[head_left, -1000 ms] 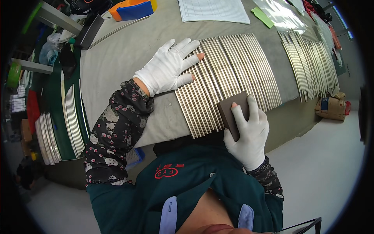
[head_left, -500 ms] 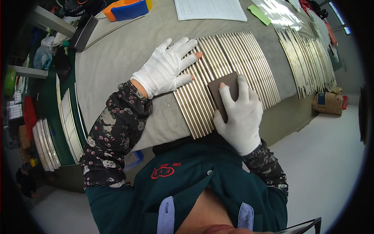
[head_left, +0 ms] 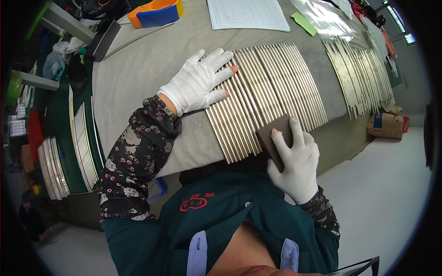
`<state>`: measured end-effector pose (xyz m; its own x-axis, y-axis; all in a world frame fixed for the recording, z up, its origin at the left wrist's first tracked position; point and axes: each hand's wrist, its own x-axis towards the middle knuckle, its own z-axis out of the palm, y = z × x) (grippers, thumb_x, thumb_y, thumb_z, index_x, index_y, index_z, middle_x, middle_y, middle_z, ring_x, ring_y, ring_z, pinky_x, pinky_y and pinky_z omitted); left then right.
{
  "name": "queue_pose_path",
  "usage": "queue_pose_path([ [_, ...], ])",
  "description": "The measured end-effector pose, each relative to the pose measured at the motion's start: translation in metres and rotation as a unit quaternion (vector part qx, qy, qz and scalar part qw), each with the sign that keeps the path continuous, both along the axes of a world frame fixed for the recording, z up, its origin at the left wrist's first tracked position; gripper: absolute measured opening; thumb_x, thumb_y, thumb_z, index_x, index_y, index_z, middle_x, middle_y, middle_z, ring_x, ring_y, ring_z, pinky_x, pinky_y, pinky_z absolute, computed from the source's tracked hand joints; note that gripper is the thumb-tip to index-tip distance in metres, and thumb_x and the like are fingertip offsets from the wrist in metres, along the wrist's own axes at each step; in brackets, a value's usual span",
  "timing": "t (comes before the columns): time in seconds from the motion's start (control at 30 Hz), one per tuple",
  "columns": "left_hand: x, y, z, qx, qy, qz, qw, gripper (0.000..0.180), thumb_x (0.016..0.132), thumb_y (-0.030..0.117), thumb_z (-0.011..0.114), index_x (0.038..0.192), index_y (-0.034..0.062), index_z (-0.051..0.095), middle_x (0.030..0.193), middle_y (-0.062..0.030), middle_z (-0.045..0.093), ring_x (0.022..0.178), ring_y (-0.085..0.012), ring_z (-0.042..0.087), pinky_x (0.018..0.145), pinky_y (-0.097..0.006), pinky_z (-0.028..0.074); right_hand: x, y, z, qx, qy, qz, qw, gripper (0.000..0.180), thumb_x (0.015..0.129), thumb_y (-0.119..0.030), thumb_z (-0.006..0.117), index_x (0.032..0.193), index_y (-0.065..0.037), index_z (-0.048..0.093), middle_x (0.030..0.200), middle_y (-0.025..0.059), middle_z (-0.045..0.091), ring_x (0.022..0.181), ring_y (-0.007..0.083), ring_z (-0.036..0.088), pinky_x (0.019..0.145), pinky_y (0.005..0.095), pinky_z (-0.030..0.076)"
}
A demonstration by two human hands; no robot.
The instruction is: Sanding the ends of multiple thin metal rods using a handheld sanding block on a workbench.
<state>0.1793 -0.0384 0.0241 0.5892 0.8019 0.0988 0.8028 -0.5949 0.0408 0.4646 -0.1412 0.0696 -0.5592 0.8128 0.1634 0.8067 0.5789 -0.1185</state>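
Observation:
A row of thin, shiny metal rods [head_left: 271,83] lies side by side on the grey-covered table. My left hand [head_left: 195,83], in a white glove with bare thumb and finger tips, rests with fingers spread on the row's left end. In my right hand [head_left: 297,161], gloved the same way, is a dark brown sanding block [head_left: 276,138]. Its fingers and thumb grip the block at the near ends of the rods, by the table's front edge. The block covers a few rod ends there.
A second bundle of rods [head_left: 361,78] lies to the right. Along the back are a lined paper sheet [head_left: 248,14], a green slip [head_left: 304,24] and an orange and blue tape dispenser [head_left: 156,14]. More rods [head_left: 83,147] sit at the left, and a brown sack [head_left: 384,125] at the right.
My right hand has slid the sanding block toward me and slightly right, from the middle of the rods to their near ends. My left hand stays on the row.

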Motion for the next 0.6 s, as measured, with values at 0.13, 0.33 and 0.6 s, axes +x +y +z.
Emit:
queue_pose_path([
  [0.13, 0.003, -0.001, 0.006, -0.001, 0.038, 0.002, 0.999, 0.063, 0.091, 0.041, 0.053, 0.144, 0.0121, 0.038, 0.151, -0.0182, 0.031, 0.139, -0.0356, 0.032, 0.112, -0.053, 0.026, 0.023, -0.016, 0.003, 0.022, 0.035, -0.065, 0.997, 0.066, 0.058, -0.018, 0.071, 0.122, -0.014, 0.058, 0.138, 0.024, 0.042, 0.108, 0.0353, 0.05, 0.088, 0.0425, 0.04],
  [0.33, 0.012, 0.006, 0.006, 0.005, 0.036, 0.004, 0.999, 0.061, 0.092, 0.041, 0.052, 0.143, 0.0104, 0.04, 0.152, -0.0171, 0.03, 0.139, -0.0338, 0.031, 0.112, -0.052, 0.026, 0.013, -0.015, -0.002, 0.007, 0.064, -0.052, 0.997, 0.068, 0.06, -0.017, 0.072, 0.126, -0.015, 0.056, 0.138, 0.0234, 0.042, 0.107, 0.0354, 0.049, 0.089, 0.0439, 0.041],
  [0.6, 0.009, 0.003, 0.0, 0.06, 0.06, 0.013, 0.996, 0.06, 0.094, 0.049, 0.044, 0.142, 0.0131, 0.043, 0.149, -0.0148, 0.034, 0.139, -0.0297, 0.031, 0.112, -0.049, 0.027, 0.002, -0.021, -0.004, -0.014, 0.053, -0.009, 0.998, 0.073, 0.058, -0.021, 0.075, 0.127, -0.015, 0.055, 0.138, 0.0251, 0.04, 0.107, 0.035, 0.05, 0.085, 0.0422, 0.041],
])
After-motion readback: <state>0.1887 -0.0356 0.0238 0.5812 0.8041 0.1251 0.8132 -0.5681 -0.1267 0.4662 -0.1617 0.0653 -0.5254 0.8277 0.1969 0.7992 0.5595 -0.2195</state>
